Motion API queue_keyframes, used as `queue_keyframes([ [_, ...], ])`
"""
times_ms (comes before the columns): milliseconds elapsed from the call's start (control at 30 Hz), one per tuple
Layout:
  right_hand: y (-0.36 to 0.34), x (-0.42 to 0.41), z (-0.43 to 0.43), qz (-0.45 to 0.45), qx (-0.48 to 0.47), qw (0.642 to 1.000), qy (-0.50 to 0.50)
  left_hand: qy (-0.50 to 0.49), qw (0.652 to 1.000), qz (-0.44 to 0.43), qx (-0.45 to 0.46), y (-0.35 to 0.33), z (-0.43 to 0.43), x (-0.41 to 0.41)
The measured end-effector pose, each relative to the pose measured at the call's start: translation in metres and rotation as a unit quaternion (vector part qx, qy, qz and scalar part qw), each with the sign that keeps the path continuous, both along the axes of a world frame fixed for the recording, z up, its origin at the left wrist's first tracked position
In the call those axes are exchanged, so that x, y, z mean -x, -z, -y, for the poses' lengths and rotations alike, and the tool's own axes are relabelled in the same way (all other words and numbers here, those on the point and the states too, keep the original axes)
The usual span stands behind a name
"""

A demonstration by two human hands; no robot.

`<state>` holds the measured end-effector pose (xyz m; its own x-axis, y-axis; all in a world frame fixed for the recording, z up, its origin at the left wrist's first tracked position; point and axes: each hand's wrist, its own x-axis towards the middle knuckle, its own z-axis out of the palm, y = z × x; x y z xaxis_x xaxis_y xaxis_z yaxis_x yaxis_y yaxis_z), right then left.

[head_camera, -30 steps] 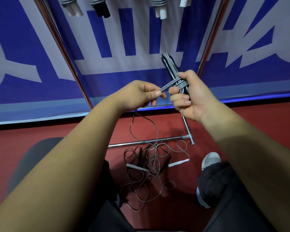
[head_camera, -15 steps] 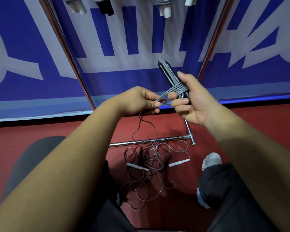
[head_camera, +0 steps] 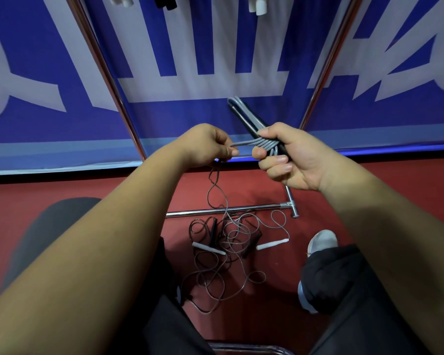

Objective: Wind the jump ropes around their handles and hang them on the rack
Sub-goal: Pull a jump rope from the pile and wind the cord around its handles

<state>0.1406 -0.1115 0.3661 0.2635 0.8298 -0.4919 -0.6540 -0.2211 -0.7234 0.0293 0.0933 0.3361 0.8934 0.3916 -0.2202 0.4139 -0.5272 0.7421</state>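
Observation:
My right hand (head_camera: 287, 160) grips a pair of black handles (head_camera: 244, 119) with several turns of grey rope (head_camera: 264, 144) wound across them. My left hand (head_camera: 205, 146) pinches the free length of that grey rope just left of the wraps, pulled taut. The rest of the rope trails down from my left hand to the floor. On the red floor between my knees lies a tangle of loose jump ropes (head_camera: 228, 247) with white handles (head_camera: 208, 248) and black handles. Wound ropes hang at the top edge (head_camera: 256, 3) from the rack.
The rack's chrome uprights (head_camera: 105, 70) slant up on both sides, and its base bar (head_camera: 223, 210) lies across the floor ahead of the tangle. A blue and white banner (head_camera: 215, 47) is behind. My shoe (head_camera: 322, 242) rests right of the ropes.
Both hands have dropped lower in view. My left hand has brought the grey rope round for another turn, and it now runs level into the wraps instead of slanting up.

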Motion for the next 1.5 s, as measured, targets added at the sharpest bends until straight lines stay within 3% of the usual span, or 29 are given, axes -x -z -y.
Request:
queue_keyframes([
  [167, 0.004, 0.010, 0.003, 0.027, 0.021, 0.991, -0.128, -0.025, 0.987, 0.054, 0.146, -0.003, 0.001, 0.001],
  [267, 0.009, 0.016, 0.005, 0.034, 0.004, 0.983, -0.181, 0.029, 0.984, 0.078, 0.157, -0.005, 0.007, 0.003],
  [400, 0.012, 0.021, 0.006, -0.025, -0.039, 0.975, -0.216, 0.076, 0.981, 0.101, 0.147, -0.006, 0.007, 0.003],
  [567, 0.018, 0.020, 0.005, -0.125, -0.074, 0.954, -0.261, 0.079, 0.966, 0.099, 0.225, -0.020, 0.008, 0.006],
  [733, 0.018, 0.030, 0.004, -0.066, -0.049, 0.961, -0.264, 0.109, 0.970, 0.074, 0.204, -0.024, 0.006, 0.004],
  [867, 0.019, 0.034, 0.004, -0.014, -0.004, 0.971, -0.240, 0.120, 0.956, 0.094, 0.249, -0.029, 0.000, 0.004],
  [1033, 0.031, 0.028, -0.001, 0.006, 0.043, 0.977, -0.209, 0.099, 0.980, 0.118, 0.125, -0.041, 0.000, 0.006],
  [1200, 0.045, 0.017, -0.011, -0.019, 0.068, 0.996, -0.049, 0.104, 0.990, 0.093, -0.020, -0.050, -0.001, 0.007],
  [1333, 0.047, 0.008, -0.014, -0.017, 0.037, 0.998, 0.051, 0.088, 0.995, 0.046, -0.004, -0.041, -0.009, 0.011],
  [1500, 0.042, 0.014, -0.015, 0.018, 0.023, 0.998, 0.064, 0.096, 0.994, -0.018, -0.047, -0.029, -0.004, 0.009],
])
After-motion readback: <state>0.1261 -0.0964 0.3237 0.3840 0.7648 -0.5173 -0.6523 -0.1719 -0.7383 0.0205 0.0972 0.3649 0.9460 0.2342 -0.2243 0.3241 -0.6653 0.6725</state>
